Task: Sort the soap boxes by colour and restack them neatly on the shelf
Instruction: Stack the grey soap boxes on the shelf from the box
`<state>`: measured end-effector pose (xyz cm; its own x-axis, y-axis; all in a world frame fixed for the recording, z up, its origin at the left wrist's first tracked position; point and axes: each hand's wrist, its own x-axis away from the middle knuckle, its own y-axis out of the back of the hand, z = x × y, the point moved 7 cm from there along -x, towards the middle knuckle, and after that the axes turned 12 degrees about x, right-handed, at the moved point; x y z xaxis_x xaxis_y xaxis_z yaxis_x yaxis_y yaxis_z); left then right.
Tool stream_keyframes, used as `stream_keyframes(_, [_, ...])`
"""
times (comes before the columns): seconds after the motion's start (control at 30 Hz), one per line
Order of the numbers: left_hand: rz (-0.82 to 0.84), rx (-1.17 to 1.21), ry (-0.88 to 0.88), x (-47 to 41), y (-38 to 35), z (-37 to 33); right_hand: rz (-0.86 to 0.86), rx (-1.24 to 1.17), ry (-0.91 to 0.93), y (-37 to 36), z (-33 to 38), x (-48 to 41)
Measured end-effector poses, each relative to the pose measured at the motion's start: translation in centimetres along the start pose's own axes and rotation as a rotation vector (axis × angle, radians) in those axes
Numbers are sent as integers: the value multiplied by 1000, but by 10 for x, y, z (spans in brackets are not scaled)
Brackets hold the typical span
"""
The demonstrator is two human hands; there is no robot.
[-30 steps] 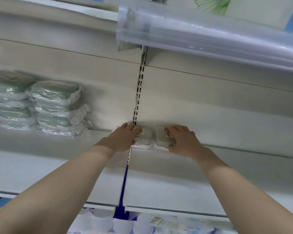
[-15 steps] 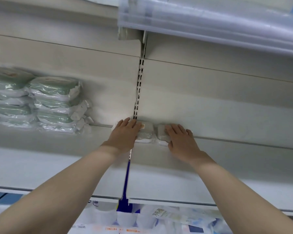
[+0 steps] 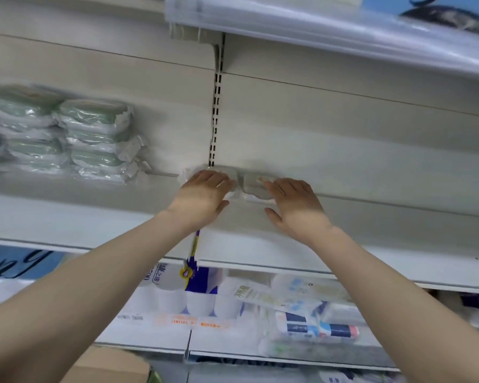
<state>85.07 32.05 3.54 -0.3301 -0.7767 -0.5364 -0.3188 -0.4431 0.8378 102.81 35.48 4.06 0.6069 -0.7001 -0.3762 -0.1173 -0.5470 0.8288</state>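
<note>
We see 2 bare hands reaching to the back of a pale shelf point(image 3: 371, 233). The left hand point(image 3: 202, 194) lies flat, fingers straight, on the left grey soap box point(image 3: 227, 172). The right hand point(image 3: 296, 205) rests flat, thumb spread, on the right grey soap box point(image 3: 252, 183), just beside it. Well left of the left hand stand 2 stacks of green soap boxes point(image 3: 94, 134).
</note>
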Motion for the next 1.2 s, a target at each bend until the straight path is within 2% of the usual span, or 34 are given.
stream_keyframes(0.1, [28,-43,53,10,12,-24,-42,6,18,18,0,25])
stream_keyframes(0.37, [-75,-52,-43,68,31,-104,-110,-29,82,35,3,110])
stream_keyframes(0.73, [-41,-16,22,174,-14,-179,-64,-175,161,1,49,240])
stream_keyframes(0.97, [81,149,226,284,-109,-216,157,-373,188,-85,109,360])
stream_keyframes(1.2, [406,293,494,411,-236,-245,568,-485,189,-189,183,487])
